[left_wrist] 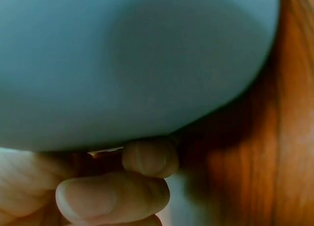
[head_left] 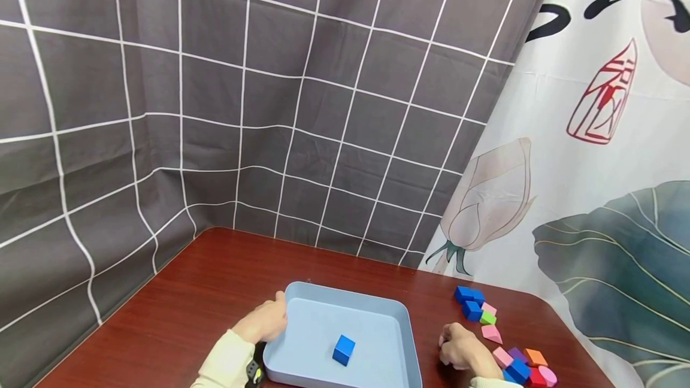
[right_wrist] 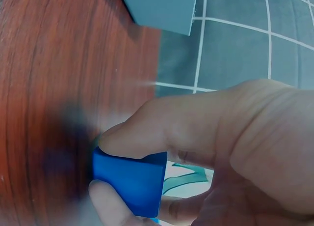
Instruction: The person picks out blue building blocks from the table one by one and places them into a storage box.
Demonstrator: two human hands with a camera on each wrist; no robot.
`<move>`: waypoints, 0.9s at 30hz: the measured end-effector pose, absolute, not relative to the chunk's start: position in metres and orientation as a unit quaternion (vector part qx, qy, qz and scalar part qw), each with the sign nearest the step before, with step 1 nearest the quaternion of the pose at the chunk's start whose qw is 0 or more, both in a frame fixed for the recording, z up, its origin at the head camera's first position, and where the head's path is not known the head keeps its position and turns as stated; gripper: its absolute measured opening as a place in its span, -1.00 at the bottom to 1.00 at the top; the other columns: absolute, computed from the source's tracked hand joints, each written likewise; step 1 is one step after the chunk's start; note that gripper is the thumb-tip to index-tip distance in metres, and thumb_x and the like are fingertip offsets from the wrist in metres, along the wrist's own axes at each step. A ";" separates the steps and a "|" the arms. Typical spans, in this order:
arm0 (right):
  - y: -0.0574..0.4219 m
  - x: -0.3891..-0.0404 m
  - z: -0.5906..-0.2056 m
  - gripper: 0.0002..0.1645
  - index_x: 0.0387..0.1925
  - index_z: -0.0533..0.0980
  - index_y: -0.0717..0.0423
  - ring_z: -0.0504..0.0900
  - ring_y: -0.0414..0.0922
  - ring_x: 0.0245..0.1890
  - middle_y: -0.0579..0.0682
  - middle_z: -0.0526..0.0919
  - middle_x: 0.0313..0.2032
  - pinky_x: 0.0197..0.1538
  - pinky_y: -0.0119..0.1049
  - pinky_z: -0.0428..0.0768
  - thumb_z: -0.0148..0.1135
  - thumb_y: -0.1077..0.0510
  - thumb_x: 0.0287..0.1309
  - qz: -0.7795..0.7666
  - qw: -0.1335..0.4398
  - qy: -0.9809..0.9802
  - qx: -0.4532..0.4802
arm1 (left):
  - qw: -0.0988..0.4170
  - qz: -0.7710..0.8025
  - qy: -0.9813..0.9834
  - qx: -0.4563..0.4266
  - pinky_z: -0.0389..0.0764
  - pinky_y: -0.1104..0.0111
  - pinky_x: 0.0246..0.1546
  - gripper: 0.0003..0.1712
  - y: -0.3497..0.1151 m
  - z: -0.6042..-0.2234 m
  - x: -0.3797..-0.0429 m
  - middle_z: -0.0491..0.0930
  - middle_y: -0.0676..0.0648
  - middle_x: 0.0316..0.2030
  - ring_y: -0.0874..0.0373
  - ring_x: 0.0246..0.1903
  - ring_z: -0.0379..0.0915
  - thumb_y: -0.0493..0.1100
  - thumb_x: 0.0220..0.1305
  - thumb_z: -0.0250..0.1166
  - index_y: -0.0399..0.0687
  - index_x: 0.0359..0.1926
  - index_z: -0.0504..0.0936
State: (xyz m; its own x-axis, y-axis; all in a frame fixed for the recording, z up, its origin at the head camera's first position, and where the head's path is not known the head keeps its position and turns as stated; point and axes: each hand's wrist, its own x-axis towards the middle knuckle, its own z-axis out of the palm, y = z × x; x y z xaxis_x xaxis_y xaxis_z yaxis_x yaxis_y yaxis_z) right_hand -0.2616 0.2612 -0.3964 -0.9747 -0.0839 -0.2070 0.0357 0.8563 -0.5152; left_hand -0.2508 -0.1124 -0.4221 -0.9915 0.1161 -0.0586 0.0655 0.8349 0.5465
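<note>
At the left wall of a light blue tray (head_left: 318,322), my left hand (head_left: 264,320) holds on with curled fingers. Close up in the left wrist view, the fingertips (left_wrist: 149,157) press right against the tray's outer wall. A blue cube-like block (head_left: 344,349) lies inside the tray, right of its middle. Beyond the tray's right side is my right hand (head_left: 462,347), low over the table. It pinches another blue block (right_wrist: 130,182) between thumb and fingers, seen in the right wrist view; in the head view the hand hides this block.
Right of my right hand, several loose blocks lie on the reddish-brown table (head_left: 226,274): blue blocks (head_left: 468,301), a green block (head_left: 487,317), pink blocks (head_left: 492,333), an orange block (head_left: 536,357) and a red block (head_left: 536,378). A grey checked curtain (head_left: 323,106) hangs behind.
</note>
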 end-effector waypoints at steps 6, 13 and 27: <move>0.255 -0.261 -0.391 -0.82 -0.64 0.38 0.16 0.32 -0.13 -0.67 -0.02 0.35 -0.68 -0.63 -0.34 0.30 0.08 0.44 -0.42 -0.248 0.081 0.964 -0.039 | 0.041 0.284 0.956 0.061 0.33 0.10 -0.28 -0.40 -0.115 -0.422 -0.250 0.38 -0.40 -0.26 -0.06 -0.32 0.36 -0.31 0.11 -0.05 -0.58 0.09 -0.05; 0.246 -0.261 -0.384 -0.82 -0.64 0.40 0.13 0.32 -0.12 -0.63 -0.03 0.38 -0.67 -0.57 -0.29 0.29 0.13 0.42 -0.43 -0.231 0.059 0.969 -0.063 | 0.037 0.284 0.956 0.065 0.32 0.09 -0.27 -0.41 -0.115 -0.421 -0.250 0.37 -0.40 -0.26 -0.06 -0.31 0.36 -0.30 0.12 -0.06 -0.59 0.09 -0.05; 0.228 -0.257 -0.377 -0.84 -0.63 0.41 0.11 0.32 -0.11 -0.61 -0.04 0.35 -0.68 -0.58 -0.27 0.30 0.19 0.34 -0.39 -0.223 0.020 0.972 -0.069 | 0.053 0.289 0.954 0.065 0.35 0.17 -0.37 -0.40 -0.114 -0.423 -0.252 0.40 -0.37 -0.32 0.00 -0.39 0.36 -0.32 0.12 -0.05 -0.60 0.10 -0.06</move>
